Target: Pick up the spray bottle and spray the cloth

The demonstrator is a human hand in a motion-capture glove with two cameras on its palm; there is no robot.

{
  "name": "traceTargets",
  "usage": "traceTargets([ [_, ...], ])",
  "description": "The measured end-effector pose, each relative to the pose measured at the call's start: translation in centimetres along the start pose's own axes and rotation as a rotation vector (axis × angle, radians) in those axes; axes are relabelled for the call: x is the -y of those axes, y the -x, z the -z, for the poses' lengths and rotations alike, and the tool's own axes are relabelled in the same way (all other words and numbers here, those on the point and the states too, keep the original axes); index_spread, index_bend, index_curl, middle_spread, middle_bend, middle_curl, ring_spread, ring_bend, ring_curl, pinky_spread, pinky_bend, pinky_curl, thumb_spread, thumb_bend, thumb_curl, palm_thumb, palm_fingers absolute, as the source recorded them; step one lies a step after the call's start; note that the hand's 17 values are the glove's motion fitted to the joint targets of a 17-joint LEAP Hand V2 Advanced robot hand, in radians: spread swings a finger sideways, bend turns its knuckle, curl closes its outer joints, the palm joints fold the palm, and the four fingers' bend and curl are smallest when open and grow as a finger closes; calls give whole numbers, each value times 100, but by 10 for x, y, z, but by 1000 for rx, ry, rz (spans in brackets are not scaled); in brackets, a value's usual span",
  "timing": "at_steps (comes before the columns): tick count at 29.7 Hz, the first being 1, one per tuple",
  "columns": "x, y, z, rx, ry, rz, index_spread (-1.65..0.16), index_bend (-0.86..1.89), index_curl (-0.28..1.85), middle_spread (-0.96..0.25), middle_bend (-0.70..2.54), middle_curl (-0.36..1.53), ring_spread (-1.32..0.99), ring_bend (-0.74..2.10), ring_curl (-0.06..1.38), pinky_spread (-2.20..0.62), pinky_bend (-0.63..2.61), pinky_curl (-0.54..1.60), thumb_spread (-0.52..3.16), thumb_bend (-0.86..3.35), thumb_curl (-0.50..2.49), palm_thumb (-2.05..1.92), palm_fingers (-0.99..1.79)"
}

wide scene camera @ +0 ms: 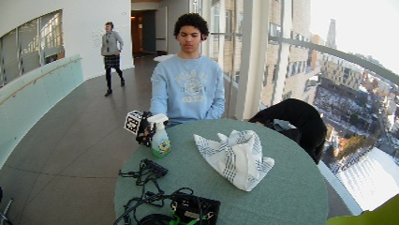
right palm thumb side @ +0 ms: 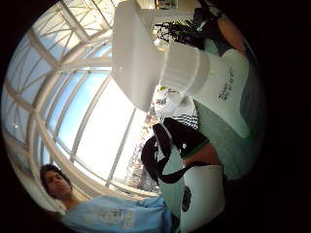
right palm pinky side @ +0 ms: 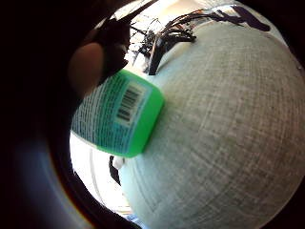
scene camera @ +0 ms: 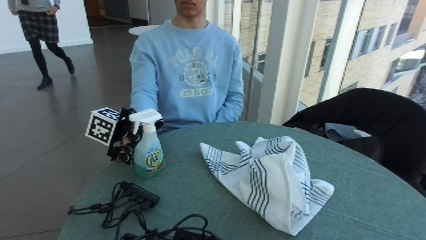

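Green-liquid plastic spray bottle [scene camera: 148,152], white trigger head, barcode label, upright on grey-green tabletop [scene camera: 359,200]; gloved right hand [scene camera: 124,136] fingers grip it; striped white cloth [scene camera: 269,177] right.

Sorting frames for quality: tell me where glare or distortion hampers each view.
Thumb side palm view: bright windows wash out the middle, and the spray bottle's white head bulges with the wide lens. Little finger side palm view: the table curves like a dome, though the bottle's barcode shows. Outside view: even daylight, with the cloth and right hand clear. Wide outside view: sky overexposed.
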State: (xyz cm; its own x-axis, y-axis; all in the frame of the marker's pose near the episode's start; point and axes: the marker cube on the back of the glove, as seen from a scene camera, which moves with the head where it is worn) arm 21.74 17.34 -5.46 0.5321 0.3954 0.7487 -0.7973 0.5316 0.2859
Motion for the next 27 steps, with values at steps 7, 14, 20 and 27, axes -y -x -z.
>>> traceTargets([
  [7, 5, -8, -16, -18, -12, -7, -36, 19, 37, -6, 15, 35, -1, 18, 27, 22, 25, 35, 100, -4, 32, 62, 61],
  [14, 5, -16, -26, -82, -28, -15, -36, 15, 37, -6, 18, 35, -1, 20, 28, 24, 22, 34, 96, -2, 32, 62, 57],
  [20, 10, -15, -29, -105, -55, -13, -34, 8, 32, -7, 25, 38, -3, 33, 31, 25, 19, 33, 94, 1, 34, 73, 68],
  [27, 12, -7, -25, -72, -42, 51, -33, 9, 29, -9, 24, 40, -7, 51, 38, 26, 19, 33, 95, 10, 43, 94, 80],
])
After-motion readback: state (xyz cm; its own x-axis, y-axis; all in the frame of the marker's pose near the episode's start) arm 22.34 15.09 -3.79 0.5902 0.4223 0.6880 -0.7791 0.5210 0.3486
